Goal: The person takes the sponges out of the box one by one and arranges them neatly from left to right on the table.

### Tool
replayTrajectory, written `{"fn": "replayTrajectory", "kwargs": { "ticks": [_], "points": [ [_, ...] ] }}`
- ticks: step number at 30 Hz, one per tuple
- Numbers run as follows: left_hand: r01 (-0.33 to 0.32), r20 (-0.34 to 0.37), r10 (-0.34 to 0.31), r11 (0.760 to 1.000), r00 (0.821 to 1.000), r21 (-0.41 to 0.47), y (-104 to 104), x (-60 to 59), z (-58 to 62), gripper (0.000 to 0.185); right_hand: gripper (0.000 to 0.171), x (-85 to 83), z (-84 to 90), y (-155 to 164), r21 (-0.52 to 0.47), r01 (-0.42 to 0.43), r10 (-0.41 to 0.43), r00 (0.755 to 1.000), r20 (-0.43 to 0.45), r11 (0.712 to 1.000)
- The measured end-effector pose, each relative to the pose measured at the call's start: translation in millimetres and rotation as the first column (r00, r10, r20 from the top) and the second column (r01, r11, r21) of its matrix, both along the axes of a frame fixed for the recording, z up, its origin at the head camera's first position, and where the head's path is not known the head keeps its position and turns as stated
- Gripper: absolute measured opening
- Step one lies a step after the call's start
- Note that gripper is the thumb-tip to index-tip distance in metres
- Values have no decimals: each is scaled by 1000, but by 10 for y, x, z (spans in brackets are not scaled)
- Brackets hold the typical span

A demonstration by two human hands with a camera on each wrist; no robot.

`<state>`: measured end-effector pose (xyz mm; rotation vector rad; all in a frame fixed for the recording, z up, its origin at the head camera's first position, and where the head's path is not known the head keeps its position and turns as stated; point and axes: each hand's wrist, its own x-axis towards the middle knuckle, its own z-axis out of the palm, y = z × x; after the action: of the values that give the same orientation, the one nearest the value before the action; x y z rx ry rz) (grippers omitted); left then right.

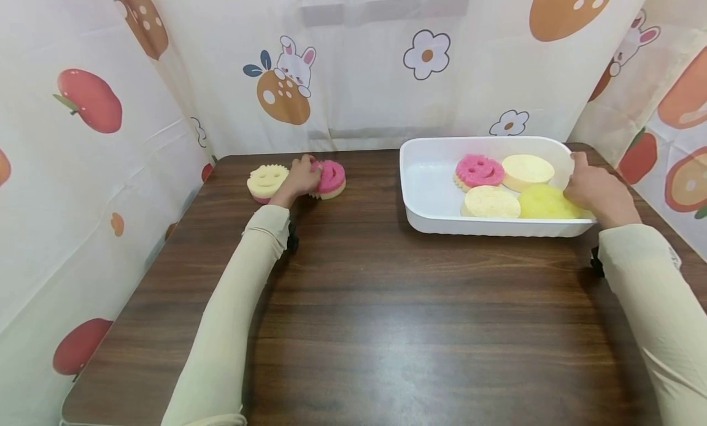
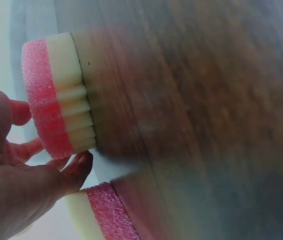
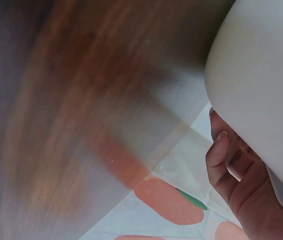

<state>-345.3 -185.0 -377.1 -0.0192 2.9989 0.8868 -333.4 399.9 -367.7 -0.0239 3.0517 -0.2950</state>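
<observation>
Sleeves in pale cream run up from the bottom of the head view, both arms stretched across the dark wood-grain worktop (image 1: pixel 353 303) toward its far edge.

At the far left, the left hand (image 1: pixel 301 179) sits on the pink smiley sponge (image 1: pixel 333 177). Its fingers (image 2: pixel 76 170) curl round the sponge's edge, thumb side on the rim, so the grip takes the round by its side rather than from above — the left wrist view shows the pink scrub layer over the cream ridged foam with the fingertips closing on it. Just beside it, touching or nearly so, lies the yellow smiley sponge (image 1: pixel 266 180), face up and with a pink underside; it probably lies there simply as the next of the pair.

On the right, the right hand (image 1: pixel 593 189) grips the far right rim of the white tub (image 1: pixel 425 217), fingers (image 3: pixel 221 150) hooked over the wall — seemingly to steady the tub on the worktop. Inside lie four rounds packed toward the right end: another pink smiley sponge in the tub (image 1: pixel 478 170), a cream round (image 1: pixel 528 170), a second cream round (image 1: pixel 490 202) and a yellow round (image 1: pixel 544 202), the last partly under the hand. The tub's left part is bare.

Patterned cloth (image 1: pixel 331 64) with fruit, rabbits and flowers hangs round three sides.
</observation>
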Motion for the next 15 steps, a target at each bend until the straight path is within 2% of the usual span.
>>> {"fn": "replayTrajectory", "kwargs": {
  "ticks": [15],
  "points": [
    [36,0,-36,999,999,7,-1,7,32,52,72,15,7,-13,-4,5,-5,1000,8,1000]
  ]
}}
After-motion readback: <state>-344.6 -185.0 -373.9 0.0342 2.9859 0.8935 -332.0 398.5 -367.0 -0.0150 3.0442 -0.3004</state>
